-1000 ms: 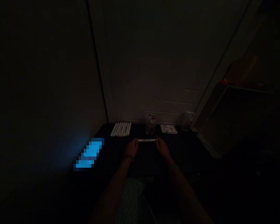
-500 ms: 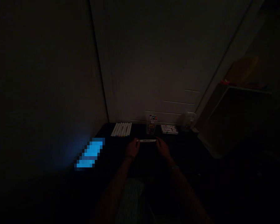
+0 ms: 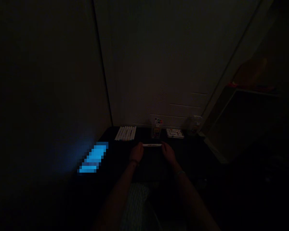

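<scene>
The room is very dark. Over a dark table (image 3: 192, 154) my left hand (image 3: 136, 153) and my right hand (image 3: 168, 152) hold one white marker (image 3: 152, 145) level between them, each hand pinching one end. Behind it a row of several white markers (image 3: 125, 133) lies side by side at the table's back left. A clear cup (image 3: 156, 128) with coloured markers stands just behind the held marker.
A glowing blue screen (image 3: 93, 158) lies at the table's left. A flat printed box (image 3: 174, 132) and a clear jar (image 3: 194, 125) sit at the back right. A wall and door close off the back; a dark shelf unit (image 3: 252, 106) stands to the right.
Hardly anything has changed. Both hands keep the marker at the same spot, and the view has shifted only slightly.
</scene>
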`<state>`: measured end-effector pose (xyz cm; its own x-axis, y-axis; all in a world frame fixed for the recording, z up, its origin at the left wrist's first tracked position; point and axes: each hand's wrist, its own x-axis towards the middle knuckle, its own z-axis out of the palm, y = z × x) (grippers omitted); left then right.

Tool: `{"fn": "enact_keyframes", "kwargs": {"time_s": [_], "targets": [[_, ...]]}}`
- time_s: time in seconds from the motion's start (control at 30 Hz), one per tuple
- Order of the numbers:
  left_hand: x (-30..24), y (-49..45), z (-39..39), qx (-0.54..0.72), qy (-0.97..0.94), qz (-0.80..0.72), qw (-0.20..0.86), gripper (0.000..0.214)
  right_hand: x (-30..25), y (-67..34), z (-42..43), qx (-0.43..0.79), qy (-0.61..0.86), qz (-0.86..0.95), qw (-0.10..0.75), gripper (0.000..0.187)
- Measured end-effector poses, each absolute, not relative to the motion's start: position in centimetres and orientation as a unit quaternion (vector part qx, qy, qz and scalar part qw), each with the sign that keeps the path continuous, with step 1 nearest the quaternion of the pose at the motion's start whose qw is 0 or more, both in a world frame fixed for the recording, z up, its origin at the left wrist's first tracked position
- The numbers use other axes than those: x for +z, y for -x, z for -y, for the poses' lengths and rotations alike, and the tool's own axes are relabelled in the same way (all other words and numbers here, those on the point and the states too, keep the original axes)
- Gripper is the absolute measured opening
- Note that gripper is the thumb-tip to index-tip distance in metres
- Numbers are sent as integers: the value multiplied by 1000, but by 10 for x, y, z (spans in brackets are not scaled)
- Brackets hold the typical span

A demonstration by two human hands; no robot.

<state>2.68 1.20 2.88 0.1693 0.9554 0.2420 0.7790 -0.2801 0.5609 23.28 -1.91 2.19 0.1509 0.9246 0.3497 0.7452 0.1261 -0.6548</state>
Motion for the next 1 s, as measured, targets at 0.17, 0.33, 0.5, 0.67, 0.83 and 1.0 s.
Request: {"fn": "enact_keyframes", "kwargs": {"time_s": [0.17,0.33,0.5,0.67,0.83,1.0], "targets": [[27,-27,-12,305,-750,-566,155,27,23,-232,20,119,651,641,389,44],[26,-27,-12,312,-752,-560,153,27,22,-232,18,112,657,635,390,41],[27,-27,-12,297,-752,-571,142,26,21,-233,18,115,646,640,400,38],[27,-27,-13,288,-751,-577,144,24,21,-233,18,125,649,634,401,37],[26,-28,-13,291,-749,-580,135,26,22,-232,18,123,649,636,399,37],[29,-26,-9,298,-755,-565,151,27,25,-230,22,124,652,635,395,41]]}}
